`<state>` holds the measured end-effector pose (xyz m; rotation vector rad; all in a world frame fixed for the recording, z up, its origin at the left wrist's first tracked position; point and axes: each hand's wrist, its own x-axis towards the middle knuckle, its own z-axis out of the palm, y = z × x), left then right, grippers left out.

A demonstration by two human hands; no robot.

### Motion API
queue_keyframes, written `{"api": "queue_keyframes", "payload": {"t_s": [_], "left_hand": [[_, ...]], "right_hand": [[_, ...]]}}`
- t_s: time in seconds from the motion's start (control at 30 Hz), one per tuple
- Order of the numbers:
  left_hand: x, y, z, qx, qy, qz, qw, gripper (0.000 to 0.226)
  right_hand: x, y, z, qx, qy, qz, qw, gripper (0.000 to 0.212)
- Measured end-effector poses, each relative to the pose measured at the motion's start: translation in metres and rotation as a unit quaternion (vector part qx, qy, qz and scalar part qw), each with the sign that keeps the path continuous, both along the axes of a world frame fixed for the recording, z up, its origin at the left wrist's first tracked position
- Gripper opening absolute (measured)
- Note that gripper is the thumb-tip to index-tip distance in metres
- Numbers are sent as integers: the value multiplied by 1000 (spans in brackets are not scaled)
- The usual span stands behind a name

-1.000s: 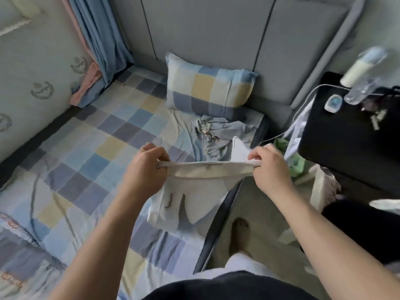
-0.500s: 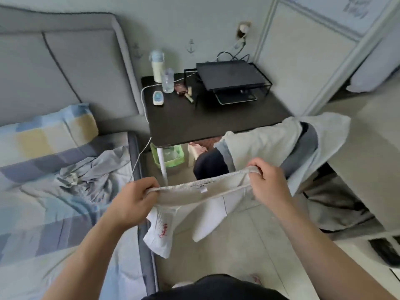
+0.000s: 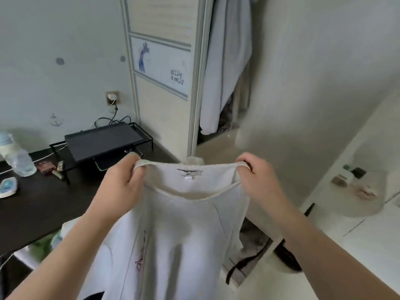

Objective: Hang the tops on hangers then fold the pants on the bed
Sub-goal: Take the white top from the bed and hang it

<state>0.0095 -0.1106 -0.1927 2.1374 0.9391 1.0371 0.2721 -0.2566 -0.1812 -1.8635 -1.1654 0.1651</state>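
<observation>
A white top with a ribbed cream collar and a small red print hangs in front of me, stretched wide at the neckline. My left hand grips the collar's left end. My right hand grips the right end. The body of the top drops between my forearms. No hanger shows in this view, and the bed and the pants are out of sight.
A dark desk at left carries a black shelf rack, a water bottle and small items. A wardrobe stands ahead with pale clothing hanging in its opening. A white surface lies at right.
I have turned right, away from the bed, toward the desk and wardrobe. Both hands have lifted the top higher and spread its collar wider.
</observation>
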Motion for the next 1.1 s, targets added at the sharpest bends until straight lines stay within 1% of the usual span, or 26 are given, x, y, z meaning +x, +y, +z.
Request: {"api": "queue_keyframes", "payload": {"t_s": [0.13,0.33,0.47,0.6,0.7,0.8,0.83,0.87,0.93,0.97,1.1], "left_hand": [[92,19,65,41,-62,-5,997,27],[208,56,153,75,-123,-38,989,27],[282,87,218,107,-128,-91,982,28],[354,116,281,157,-100,-148,971,32],[403,135,331,198,-90,-187,958,34],[449,152,384,247,-90,-207,942,38],[463,156,401,258,-92,-212,938,38],[476,159,417,266,-93,-217,935,39],[502,165,445,275,-89,-225,930,40],[514,167,457,277,-84,-229,929,40],[554,171,496,277,-81,-244,926,42]], "right_hand": [[68,3,53,11,-26,-22,999,19],[148,24,139,71,-94,-79,990,23],[199,40,196,87,-146,-130,977,16],[237,57,259,94,-213,-185,955,19],[261,71,311,75,-242,-235,938,22],[280,83,365,23,-277,-283,918,26],[287,86,383,10,-278,-298,913,27],[293,88,399,7,-254,-308,917,27],[302,91,427,9,-175,-300,938,25],[306,91,440,-4,-150,-296,943,24],[320,86,490,-162,-136,-294,932,25]]}}
